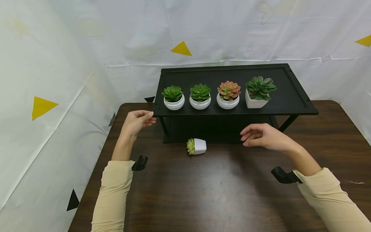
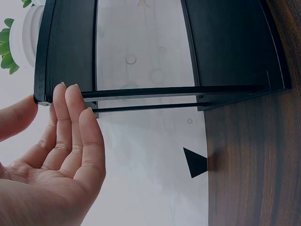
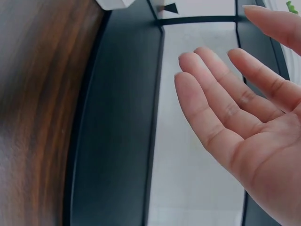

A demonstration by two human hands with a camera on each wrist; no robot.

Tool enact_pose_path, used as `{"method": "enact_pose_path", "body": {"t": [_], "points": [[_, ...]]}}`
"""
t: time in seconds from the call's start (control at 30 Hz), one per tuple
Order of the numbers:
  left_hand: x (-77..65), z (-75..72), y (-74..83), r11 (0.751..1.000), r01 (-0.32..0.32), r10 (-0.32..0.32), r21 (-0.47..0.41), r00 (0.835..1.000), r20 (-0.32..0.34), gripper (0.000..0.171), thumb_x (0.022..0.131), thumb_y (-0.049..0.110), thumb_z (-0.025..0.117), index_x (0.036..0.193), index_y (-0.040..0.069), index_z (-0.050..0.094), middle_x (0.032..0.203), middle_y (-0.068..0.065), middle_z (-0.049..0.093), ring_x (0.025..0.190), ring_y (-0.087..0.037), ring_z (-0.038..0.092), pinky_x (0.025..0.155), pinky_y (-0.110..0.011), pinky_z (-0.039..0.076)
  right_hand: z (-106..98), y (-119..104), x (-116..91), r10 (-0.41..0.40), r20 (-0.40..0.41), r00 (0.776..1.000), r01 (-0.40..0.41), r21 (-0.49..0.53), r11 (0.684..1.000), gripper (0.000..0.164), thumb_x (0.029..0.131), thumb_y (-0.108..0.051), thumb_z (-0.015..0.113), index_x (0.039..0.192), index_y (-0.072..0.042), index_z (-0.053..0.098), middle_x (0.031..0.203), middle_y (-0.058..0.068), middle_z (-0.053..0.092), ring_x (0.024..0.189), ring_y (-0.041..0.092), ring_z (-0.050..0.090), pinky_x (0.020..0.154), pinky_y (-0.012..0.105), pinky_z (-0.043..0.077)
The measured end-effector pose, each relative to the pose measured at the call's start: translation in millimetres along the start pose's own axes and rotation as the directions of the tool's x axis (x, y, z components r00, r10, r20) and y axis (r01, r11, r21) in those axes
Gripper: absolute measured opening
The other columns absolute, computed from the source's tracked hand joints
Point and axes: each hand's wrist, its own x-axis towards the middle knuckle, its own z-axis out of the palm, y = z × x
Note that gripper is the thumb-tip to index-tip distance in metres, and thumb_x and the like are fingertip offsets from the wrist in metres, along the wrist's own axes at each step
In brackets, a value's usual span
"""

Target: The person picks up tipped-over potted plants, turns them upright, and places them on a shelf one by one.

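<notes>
A black two-tier shelf (image 1: pixel 278 87) stands at the back of the table. Its upper left front corner is pinched by my left hand (image 1: pixel 137 122), thumb at the top edge and fingers below, as the left wrist view shows. My right hand (image 1: pixel 262 137) hovers in front of the shelf's right half with loosely bent fingers and nothing in them. On the top tier stand two green succulents (image 1: pixel 172 97) (image 1: pixel 200 96), a pinkish-orange succulent (image 1: pixel 228 95) in a round white pot, and a dark green succulent (image 1: pixel 259 91) in a square one. A small light green succulent (image 1: pixel 199 146) lies on its side before the lower tier.
The dark wooden table (image 1: pixel 197 193) carries the shelf. White sheeting (image 1: pixel 139 32) with yellow and black triangles hangs behind and at both sides. The shelf's thin black legs (image 1: pixel 288 123) slant between its tiers.
</notes>
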Motion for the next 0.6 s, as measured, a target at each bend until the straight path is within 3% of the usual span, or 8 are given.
{"method": "enact_pose_path", "body": {"t": [0.6], "points": [[0.6, -0.7, -1.2, 1.0, -0.002, 0.002, 0.001, 1.0, 0.006, 0.032, 0.093, 0.015, 0.054, 0.115, -0.008, 0.055, 0.102, -0.02, 0.061, 0.078, -0.011, 0.063, 0.082, -0.03, 0.051, 36, 10, 26, 0.0, 0.069, 0.998, -0.003, 0.048, 0.999, 0.034, 0.082, -0.008, 0.067, 0.111, 0.007, 0.055, 0.098, 0.013, 0.06, 0.089, 0.024, 0.061, 0.074, 0.027, 0.052]]}}
